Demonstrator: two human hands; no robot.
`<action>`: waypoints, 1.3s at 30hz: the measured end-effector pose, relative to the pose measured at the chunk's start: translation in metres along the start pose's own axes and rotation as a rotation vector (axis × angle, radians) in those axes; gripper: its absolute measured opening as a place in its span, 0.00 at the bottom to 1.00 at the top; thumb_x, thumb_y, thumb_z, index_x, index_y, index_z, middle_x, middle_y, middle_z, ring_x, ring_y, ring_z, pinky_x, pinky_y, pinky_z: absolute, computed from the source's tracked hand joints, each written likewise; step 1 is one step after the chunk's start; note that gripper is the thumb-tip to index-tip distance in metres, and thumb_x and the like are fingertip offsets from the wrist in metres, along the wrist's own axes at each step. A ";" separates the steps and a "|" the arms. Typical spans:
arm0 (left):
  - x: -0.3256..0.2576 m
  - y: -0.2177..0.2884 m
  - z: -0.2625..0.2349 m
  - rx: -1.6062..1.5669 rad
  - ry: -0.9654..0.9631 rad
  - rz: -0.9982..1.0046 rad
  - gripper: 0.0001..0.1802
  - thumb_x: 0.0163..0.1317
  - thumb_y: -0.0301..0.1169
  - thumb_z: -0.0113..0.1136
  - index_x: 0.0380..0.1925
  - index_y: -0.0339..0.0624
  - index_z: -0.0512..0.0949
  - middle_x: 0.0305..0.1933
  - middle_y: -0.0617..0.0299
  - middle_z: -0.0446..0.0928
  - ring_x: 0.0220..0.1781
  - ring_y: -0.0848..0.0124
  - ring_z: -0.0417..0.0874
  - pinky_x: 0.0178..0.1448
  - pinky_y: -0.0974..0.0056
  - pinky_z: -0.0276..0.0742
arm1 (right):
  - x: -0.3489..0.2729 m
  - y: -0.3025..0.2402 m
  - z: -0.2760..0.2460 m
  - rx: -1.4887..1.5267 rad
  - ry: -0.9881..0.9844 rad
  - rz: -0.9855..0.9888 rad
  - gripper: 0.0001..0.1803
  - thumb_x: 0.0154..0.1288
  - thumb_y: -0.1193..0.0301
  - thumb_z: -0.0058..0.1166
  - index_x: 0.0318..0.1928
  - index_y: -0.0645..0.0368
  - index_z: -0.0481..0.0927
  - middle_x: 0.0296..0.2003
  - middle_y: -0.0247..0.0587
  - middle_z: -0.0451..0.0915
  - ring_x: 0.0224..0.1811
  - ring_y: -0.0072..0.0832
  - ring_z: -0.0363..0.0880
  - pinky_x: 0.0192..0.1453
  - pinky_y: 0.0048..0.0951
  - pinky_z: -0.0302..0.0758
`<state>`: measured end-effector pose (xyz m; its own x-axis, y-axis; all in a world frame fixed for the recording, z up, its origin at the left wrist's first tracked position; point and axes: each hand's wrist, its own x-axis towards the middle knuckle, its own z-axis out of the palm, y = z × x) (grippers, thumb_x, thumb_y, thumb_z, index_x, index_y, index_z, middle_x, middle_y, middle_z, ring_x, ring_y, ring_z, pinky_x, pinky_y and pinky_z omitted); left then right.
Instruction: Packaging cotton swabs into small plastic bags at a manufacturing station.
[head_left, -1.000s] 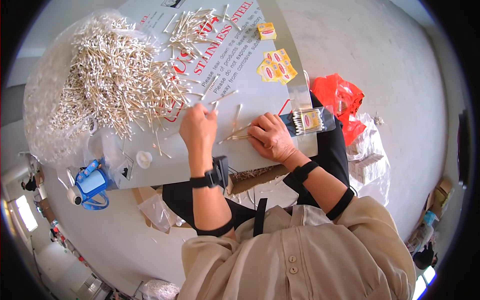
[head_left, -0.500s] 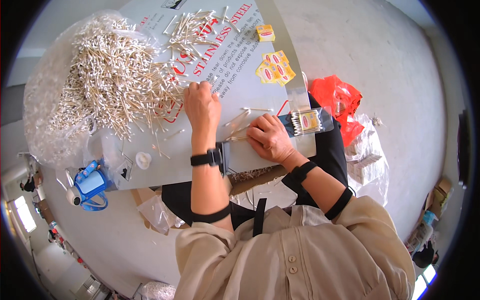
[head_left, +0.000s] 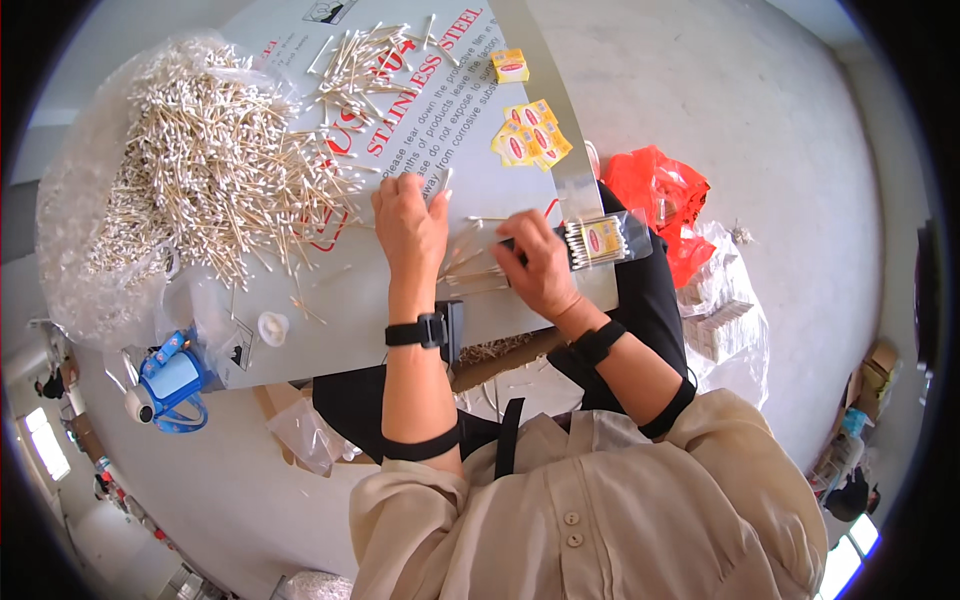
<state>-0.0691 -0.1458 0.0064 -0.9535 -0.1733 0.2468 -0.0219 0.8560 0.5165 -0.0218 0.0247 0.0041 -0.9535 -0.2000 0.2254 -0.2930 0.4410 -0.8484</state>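
Loose white-tipped wooden cotton swabs are left freer on the grey film-covered table as the right hand is lifted, fingers bent; the left hand is drawn slightly off the plastic-wrapped swab heap; whether either's fingers are clamped on swabs cannot be told

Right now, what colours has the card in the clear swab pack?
The card is mostly yellow, with a red oval; best in the head view.
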 end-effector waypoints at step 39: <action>-0.118 0.008 -0.020 0.197 -0.346 0.127 0.47 0.64 0.54 0.56 0.73 0.36 0.54 0.78 0.44 0.49 0.81 0.49 0.46 0.78 0.39 0.40 | 0.047 0.015 0.003 -0.090 -0.491 -0.300 0.05 0.55 0.76 0.58 0.33 0.54 0.83 0.36 0.37 0.78 0.43 0.39 0.78 0.47 0.37 0.77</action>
<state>0.0490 -0.1280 -0.0020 -0.9963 0.0850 -0.0092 0.0774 0.9426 0.3248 -0.0703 0.0192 0.0008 -0.6897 -0.7007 0.1826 -0.5707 0.3708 -0.7327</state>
